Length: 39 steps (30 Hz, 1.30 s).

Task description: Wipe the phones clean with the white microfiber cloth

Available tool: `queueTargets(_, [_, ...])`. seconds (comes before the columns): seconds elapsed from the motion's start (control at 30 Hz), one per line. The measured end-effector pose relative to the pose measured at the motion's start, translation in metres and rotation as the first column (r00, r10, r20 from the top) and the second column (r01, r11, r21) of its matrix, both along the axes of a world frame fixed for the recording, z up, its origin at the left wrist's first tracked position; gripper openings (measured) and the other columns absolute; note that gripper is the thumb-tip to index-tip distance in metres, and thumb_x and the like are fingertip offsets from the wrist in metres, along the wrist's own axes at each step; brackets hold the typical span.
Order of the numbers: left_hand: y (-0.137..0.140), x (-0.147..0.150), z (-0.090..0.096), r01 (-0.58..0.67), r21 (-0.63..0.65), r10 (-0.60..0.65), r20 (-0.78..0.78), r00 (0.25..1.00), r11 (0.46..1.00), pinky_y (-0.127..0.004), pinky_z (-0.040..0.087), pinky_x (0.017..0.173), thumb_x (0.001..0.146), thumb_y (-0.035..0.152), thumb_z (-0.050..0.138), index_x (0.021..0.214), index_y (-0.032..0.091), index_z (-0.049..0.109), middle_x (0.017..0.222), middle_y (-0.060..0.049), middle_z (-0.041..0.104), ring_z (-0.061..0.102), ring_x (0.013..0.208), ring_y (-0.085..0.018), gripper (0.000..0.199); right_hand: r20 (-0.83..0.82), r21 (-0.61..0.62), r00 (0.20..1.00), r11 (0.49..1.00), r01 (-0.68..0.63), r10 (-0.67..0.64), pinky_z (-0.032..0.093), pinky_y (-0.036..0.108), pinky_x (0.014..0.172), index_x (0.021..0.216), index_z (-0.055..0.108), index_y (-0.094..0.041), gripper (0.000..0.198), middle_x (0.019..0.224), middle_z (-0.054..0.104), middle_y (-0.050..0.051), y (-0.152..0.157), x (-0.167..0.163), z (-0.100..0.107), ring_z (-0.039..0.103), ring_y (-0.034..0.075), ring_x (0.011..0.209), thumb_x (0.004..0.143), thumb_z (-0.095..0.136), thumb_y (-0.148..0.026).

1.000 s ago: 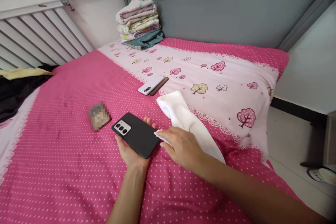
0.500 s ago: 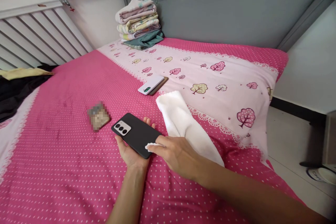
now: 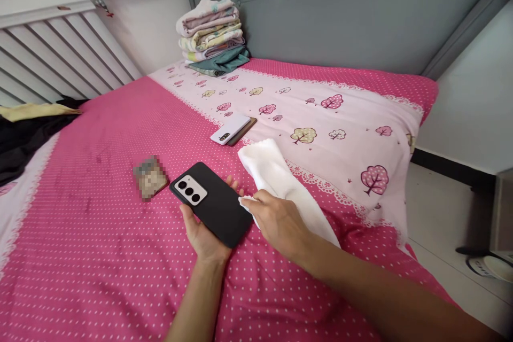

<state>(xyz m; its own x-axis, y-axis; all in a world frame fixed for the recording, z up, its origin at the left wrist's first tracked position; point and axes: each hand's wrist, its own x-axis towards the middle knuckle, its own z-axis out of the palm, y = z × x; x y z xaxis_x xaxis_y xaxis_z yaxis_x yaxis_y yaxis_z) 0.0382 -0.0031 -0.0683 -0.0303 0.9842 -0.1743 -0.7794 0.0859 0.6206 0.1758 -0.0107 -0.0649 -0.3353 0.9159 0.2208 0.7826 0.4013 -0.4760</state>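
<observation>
My left hand (image 3: 206,238) holds a black smartphone (image 3: 218,203) from below, its thumb on the near edge and fingertips showing past the far edge. The phone's back faces up, with a light camera panel at its left end. My right hand (image 3: 280,222) is closed, pinching a white cloth (image 3: 276,171) by a corner at the phone's right edge. The rest of the cloth stretches behind that hand over the bed. What the right fingers cover of the cloth is hidden.
A lilac phone (image 3: 228,129) lies partly over a brown flat item (image 3: 244,131) on the pink bedspread (image 3: 120,256). Left of my hands sits a blurred, squarish object (image 3: 151,177). Folded fabrics (image 3: 212,32) are stacked against the grey headboard (image 3: 320,16); dark clothing (image 3: 28,133) lies at far left.
My right hand has shifted up and right with the cloth's corner, from the phone's back to its right edge. The left hand has tilted the phone, so more of its back faces me.
</observation>
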Motion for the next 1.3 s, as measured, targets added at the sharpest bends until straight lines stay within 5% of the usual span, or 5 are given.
queueTargets(0.4, [-0.015, 0.016, -0.002, 0.233, -0.083, -0.227, 0.075, 0.971, 0.969, -0.044, 0.032, 0.102, 0.079, 0.060, 0.035, 0.102, 0.014, 0.065, 0.102, -0.011, 0.068, 0.047, 0.117, -0.030, 0.059, -0.317, 0.211, 0.947, 0.970, 0.118, -0.046, 0.047, 0.018, 0.073, 0.107, 0.063, -0.022, 0.028, 0.092, 0.065, 0.003, 0.003, 0.003, 0.006, 0.061, 0.011, 0.085, 0.092, 0.039, -0.018])
queueTargets(0.73, [-0.029, 0.022, -0.018, 0.299, -0.010, -0.299, 0.016, 0.954, 0.954, -0.045, 0.024, 0.107, 0.077, 0.051, 0.049, 0.111, 0.016, 0.061, 0.119, -0.008, 0.061, 0.034, 0.128, -0.030, 0.050, -0.474, 0.366, 0.878, 0.892, 0.265, -0.066, 0.049, 0.022, 0.077, 0.110, 0.062, -0.021, 0.027, 0.096, 0.065, 0.004, 0.014, 0.017, 0.017, 0.061, 0.012, 0.087, 0.090, 0.044, -0.018])
queueTargets(1.03, [-0.029, 0.025, -0.018, 0.313, 0.034, -0.313, -0.007, 0.950, 0.949, -0.044, 0.020, 0.109, 0.076, 0.049, 0.054, 0.108, 0.018, 0.063, 0.122, -0.007, 0.059, 0.028, 0.130, -0.029, 0.045, -0.474, 0.440, 0.879, 0.854, 0.277, -0.041, 0.049, 0.020, 0.077, 0.111, 0.062, -0.022, 0.028, 0.095, 0.064, 0.004, 0.012, 0.015, 0.021, 0.061, 0.011, 0.086, 0.088, 0.046, -0.015])
queueTargets(1.3, [-0.029, 0.026, -0.018, 0.318, 0.031, -0.318, 0.001, 0.948, 0.948, -0.044, 0.022, 0.108, 0.079, 0.047, 0.049, 0.112, 0.019, 0.060, 0.124, -0.005, 0.057, 0.026, 0.131, -0.028, 0.045, -0.420, 0.391, 0.906, 0.890, 0.234, -0.053, 0.050, 0.020, 0.072, 0.114, 0.060, -0.024, 0.030, 0.095, 0.064, 0.004, 0.008, 0.015, 0.024, 0.061, 0.011, 0.082, 0.090, 0.044, -0.018])
